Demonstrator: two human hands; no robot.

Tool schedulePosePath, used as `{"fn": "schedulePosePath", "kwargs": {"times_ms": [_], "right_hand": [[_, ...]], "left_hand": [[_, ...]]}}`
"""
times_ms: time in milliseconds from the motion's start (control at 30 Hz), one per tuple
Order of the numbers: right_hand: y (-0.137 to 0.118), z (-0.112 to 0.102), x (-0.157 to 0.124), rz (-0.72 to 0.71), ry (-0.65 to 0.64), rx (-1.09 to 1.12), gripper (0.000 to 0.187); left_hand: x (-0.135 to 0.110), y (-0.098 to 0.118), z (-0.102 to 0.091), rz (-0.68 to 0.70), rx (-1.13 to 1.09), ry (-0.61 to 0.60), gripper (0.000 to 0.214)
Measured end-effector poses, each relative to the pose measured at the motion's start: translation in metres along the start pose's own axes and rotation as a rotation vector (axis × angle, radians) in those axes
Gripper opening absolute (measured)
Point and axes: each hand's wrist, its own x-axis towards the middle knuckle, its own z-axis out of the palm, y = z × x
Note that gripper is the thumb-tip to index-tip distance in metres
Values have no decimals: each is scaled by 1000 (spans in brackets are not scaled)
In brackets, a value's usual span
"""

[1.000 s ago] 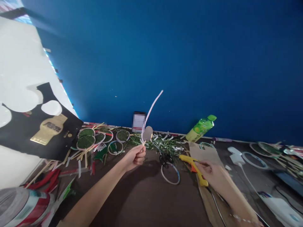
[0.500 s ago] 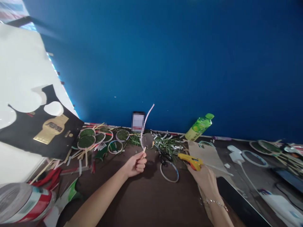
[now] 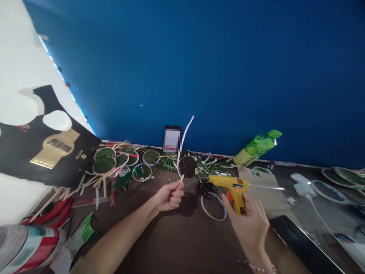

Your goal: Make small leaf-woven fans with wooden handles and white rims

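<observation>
My left hand (image 3: 169, 197) is closed on the thin stick of a small round dark paddle (image 3: 187, 166), held upright over the brown table (image 3: 176, 243). A pale strip (image 3: 186, 134) rises from the paddle's rim. My right hand (image 3: 248, 224) grips the handle of a yellow and orange glue gun (image 3: 228, 185). The gun is lifted off the table, its nozzle pointing left and close to the paddle's right edge. Black scissors (image 3: 205, 189) and a white ring (image 3: 213, 207) lie just under the gun.
Several finished green paddles (image 3: 114, 161) and green and white scraps (image 3: 205, 165) lie along the blue wall. A green bottle (image 3: 258, 147) leans at the back right. A black and gold card (image 3: 42, 148) stands left, tape rolls (image 3: 28, 241) near left, and a dark tablet (image 3: 305, 245) at right.
My right hand has picked the glue gun up off the cardboard and brought its nozzle to the paddle. My left hand has turned the paddle, which now shows a dark face.
</observation>
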Motion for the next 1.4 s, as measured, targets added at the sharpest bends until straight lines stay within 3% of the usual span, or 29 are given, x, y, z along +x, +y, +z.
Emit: {"fn": "schedulePosePath", "kwargs": {"times_ms": [200,633,1400], "right_hand": [[-5,8,-9,-73,-37,-9,38],[-2,11,-17,-55,-45,40,37],[-5,8,-14,-92,-27,21,32]], "left_hand": [[0,-1,3,-21,50,9,26],[0,-5,6,-45,177,-17,21],[0,-4,6,-57,167,-16,22]]}}
